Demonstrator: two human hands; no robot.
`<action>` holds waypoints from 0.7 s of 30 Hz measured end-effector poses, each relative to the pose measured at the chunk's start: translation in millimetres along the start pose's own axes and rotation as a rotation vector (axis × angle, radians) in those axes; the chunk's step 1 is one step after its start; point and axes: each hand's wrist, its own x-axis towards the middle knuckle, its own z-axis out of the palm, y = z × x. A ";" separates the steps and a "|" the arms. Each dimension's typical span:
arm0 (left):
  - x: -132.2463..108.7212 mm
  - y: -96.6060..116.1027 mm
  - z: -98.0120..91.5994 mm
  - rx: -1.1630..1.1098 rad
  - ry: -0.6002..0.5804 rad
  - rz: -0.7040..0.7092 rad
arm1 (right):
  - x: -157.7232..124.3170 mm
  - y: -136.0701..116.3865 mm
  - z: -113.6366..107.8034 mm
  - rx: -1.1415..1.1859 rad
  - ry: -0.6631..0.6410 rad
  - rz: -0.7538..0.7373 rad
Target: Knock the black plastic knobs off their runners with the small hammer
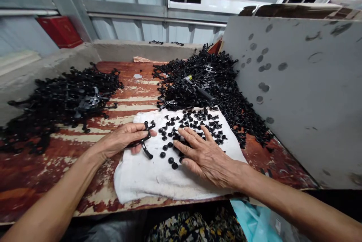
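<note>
A white cloth (147,181) lies on the worn red tabletop (42,174) in front of me. Several small round black plastic pieces (198,121) are scattered over it. My left hand (121,140) rests at the cloth's left edge, fingers closed on a black plastic sprue frame (145,140) with branching arms. My right hand (200,155) lies flat on the cloth with fingers spread, its fingertips touching a few of the loose round pieces (169,155).
A heap of black sprue frames (56,102) sits at the left. A larger heap of black parts (203,79) lies behind the cloth. A grey board (305,94) walls the right side. A pale blue bag (254,223) hangs below the table edge.
</note>
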 end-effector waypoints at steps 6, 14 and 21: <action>0.7 -0.3 0.9 -0.017 -0.009 0.022 | -1.3 -8.6 1.2 0.006 0.002 -0.039; 1.2 -3.8 -1.8 -0.027 -0.012 0.009 | -1.6 -11.1 8.6 -0.066 0.091 -0.001; 1.4 -3.8 -0.4 -0.058 -0.003 0.014 | 3.3 -16.7 12.2 -0.005 0.058 -0.063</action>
